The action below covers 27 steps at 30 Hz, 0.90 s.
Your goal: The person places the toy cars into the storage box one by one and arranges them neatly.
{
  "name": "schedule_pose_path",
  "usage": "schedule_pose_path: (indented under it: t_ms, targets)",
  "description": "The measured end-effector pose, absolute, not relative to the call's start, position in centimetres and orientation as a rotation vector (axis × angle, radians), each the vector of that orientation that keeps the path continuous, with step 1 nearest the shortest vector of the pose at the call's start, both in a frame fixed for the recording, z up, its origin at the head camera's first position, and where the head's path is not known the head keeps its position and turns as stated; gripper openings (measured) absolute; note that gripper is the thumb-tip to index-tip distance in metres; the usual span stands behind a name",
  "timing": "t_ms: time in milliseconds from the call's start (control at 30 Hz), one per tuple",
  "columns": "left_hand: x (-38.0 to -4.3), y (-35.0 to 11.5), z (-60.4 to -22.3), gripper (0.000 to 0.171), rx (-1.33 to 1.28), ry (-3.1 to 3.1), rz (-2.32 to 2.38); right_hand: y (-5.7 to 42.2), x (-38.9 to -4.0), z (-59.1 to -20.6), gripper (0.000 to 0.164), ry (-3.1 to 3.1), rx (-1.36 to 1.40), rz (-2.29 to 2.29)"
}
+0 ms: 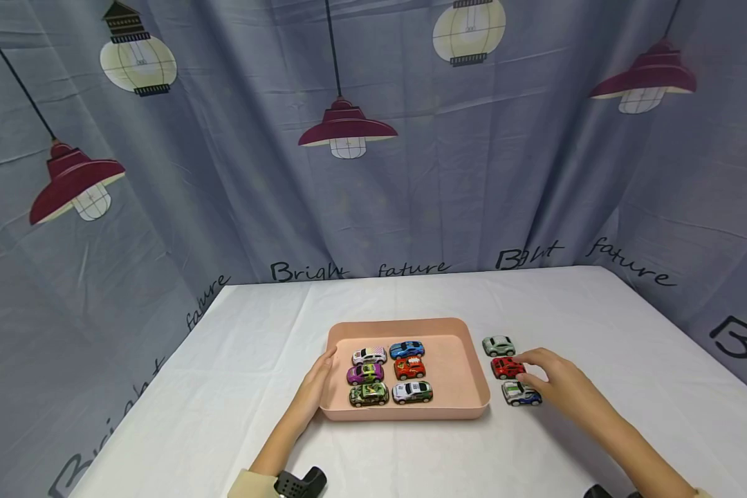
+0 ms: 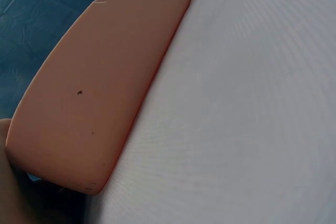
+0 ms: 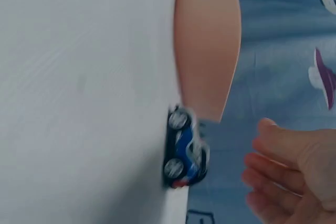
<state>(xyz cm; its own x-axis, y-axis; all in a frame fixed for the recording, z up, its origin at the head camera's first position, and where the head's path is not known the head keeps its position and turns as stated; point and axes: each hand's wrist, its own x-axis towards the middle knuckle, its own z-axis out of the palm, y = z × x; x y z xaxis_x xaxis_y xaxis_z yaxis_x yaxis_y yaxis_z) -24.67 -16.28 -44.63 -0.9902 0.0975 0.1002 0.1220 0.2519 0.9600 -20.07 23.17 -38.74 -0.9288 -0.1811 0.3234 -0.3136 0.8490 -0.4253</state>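
My left hand (image 1: pixel 316 380) holds the left side of a shallow pink tray (image 1: pixel 454 412); part of it shows at the tray corner in the left wrist view. Inside the tray are several toy cars, among them a purple one (image 1: pixel 364 374), a blue one (image 1: pixel 407 349) and an orange-red one (image 1: pixel 409 368). My right hand (image 1: pixel 550 377) hovers right of the tray at a red toy car (image 1: pixel 504 368), thumb and forefinger apart by its right end. A pale green car (image 1: pixel 499 346) lies behind it, and a white-and-blue car (image 3: pixel 186 150) in front.
A white cloth (image 1: pixel 411 460) covers the table. Beyond it hangs a grey-blue curtain (image 1: pixel 448 194) printed with lamps and lettering. A dark wrist device (image 1: pixel 301 483) sits at my left sleeve.
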Motion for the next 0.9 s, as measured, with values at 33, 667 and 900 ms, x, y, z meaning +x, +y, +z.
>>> schedule_pose_path:
  t_ms: [33,667,900]
  targets:
    - [-24.7,-16.3,-44.6,0.051,-0.219,-2.47,-1.899,23.5,-20.1,-39.0,0.03,-2.777,0.376,0.691]
    - [-24.6,-16.3,-44.5,0.051,-0.199,-2.487,-1.894,25.0,-20.8,-40.7,0.04,-3.032,0.373,0.609]
    - [-24.7,-16.3,-44.6,0.052,-0.208,-2.488,-1.889,24.9,-21.1,-40.9,0.042,-3.065,0.396,0.573]
